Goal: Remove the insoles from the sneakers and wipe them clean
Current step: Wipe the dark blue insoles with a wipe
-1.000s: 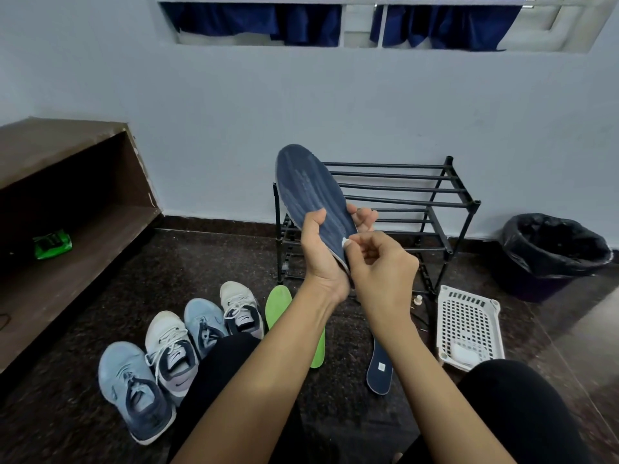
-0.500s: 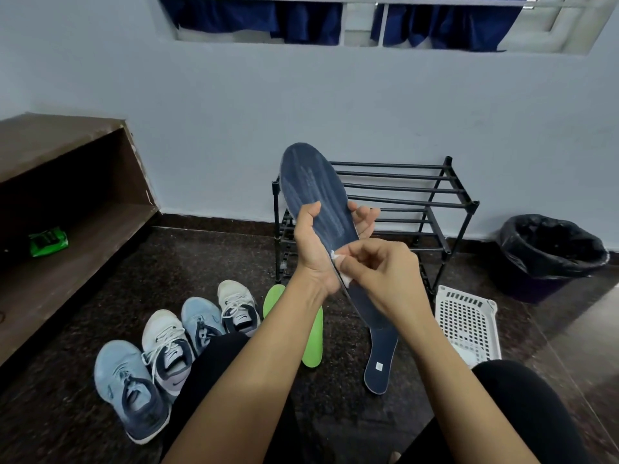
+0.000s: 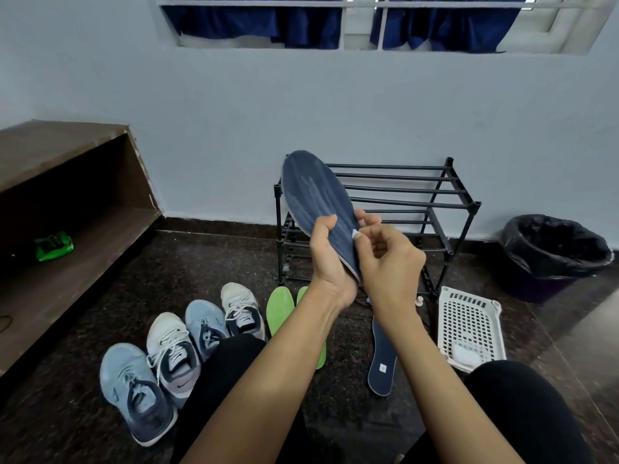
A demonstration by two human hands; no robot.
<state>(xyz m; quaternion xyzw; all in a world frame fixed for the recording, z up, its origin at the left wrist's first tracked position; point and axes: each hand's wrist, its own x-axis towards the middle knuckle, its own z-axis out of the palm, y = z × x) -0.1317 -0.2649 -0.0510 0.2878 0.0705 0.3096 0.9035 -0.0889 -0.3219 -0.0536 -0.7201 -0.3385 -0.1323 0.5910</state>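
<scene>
My left hand (image 3: 330, 259) grips a dark blue insole (image 3: 313, 192) by its lower half and holds it upright, toe end up, with pale streaks on its face. My right hand (image 3: 385, 262) pinches a small white wipe (image 3: 356, 234) against the insole's right edge. A second dark blue insole (image 3: 382, 360) lies on the floor under my right forearm. Two green insoles (image 3: 279, 308) lie beside it, partly behind my left forearm. Several sneakers, light blue (image 3: 134, 390) and white (image 3: 172, 349), stand in a row at the lower left.
A black metal shoe rack (image 3: 418, 195) stands against the wall behind the hands. A white plastic basket (image 3: 469, 323) lies to its right, and a black-lined bin (image 3: 552, 249) further right. A brown wooden shelf (image 3: 67, 209) with a green packet (image 3: 53, 246) runs along the left.
My right hand with the wipe went down the insole and has come back up to its right edge. The insole's tilt shifted a little in my left hand.
</scene>
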